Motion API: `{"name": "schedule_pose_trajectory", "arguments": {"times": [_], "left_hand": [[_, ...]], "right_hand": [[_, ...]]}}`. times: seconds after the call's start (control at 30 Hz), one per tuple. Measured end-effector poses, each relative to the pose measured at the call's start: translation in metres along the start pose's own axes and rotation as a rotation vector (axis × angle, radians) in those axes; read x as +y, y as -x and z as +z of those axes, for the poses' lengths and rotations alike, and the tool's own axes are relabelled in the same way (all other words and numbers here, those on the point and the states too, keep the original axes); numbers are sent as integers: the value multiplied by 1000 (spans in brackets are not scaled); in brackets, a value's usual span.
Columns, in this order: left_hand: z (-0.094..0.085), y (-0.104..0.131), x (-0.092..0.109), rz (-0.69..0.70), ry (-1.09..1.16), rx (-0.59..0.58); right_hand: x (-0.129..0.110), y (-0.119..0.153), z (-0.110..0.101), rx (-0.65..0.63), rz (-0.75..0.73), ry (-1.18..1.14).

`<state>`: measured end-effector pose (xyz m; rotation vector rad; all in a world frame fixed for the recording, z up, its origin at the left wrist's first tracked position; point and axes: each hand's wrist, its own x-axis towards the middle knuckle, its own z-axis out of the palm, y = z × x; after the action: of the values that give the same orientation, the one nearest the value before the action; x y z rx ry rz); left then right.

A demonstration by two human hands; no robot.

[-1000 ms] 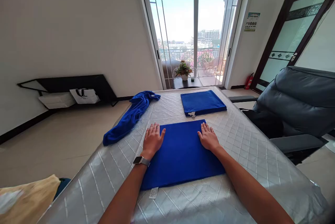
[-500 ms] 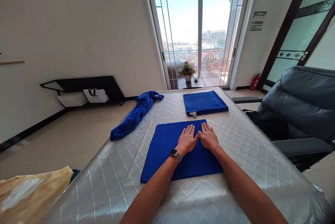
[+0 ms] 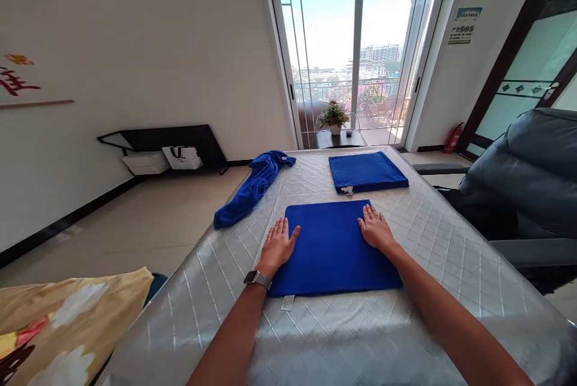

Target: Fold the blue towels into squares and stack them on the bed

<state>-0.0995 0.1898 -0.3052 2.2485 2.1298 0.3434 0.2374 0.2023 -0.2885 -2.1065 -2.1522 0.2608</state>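
Note:
A flat, folded blue cloth [image 3: 331,248] lies on the silver quilted cover [image 3: 324,338], a white tag sticking out at its near left edge. My left hand [image 3: 277,246], with a watch on the wrist, rests on the cloth's left edge, fingers stretched out. On the right edge lies my right hand [image 3: 376,228], open, palm down. Neither hand grips anything. Beyond the cloth is a neat stack of folded blue cloths [image 3: 368,172] with a white tag. A crumpled blue cloth [image 3: 255,187] lies at the far left edge of the cover.
A dark padded armchair [image 3: 545,175] stands close along the right side. At lower left is a tan patterned blanket [image 3: 85,320]. Behind the cover are a small table [image 3: 340,140] with a potted plant [image 3: 334,116] and a sliding glass door.
My hands have moved apart from the middle of the cloth to its left and right edges. The tag at its near edge now shows. The view has turned slightly left.

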Motion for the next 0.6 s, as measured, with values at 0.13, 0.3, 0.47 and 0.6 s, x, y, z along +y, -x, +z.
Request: {"name": "schedule_pose_trajectory", "arguments": {"times": [0.13,0.3,0.47,0.6], "left_hand": [[0,-1,4,-3,10,-14],[-1,-3,0,-10,11,23],[-10,1,33,31,-36,110],[-5,15,105,402,5,60]], "right_hand": [[1,21,-5,-7,-34,5],[3,50,2,-19,-45,26],[2,55,10,20,-35,46],[2,54,11,30,-39,38]]}}
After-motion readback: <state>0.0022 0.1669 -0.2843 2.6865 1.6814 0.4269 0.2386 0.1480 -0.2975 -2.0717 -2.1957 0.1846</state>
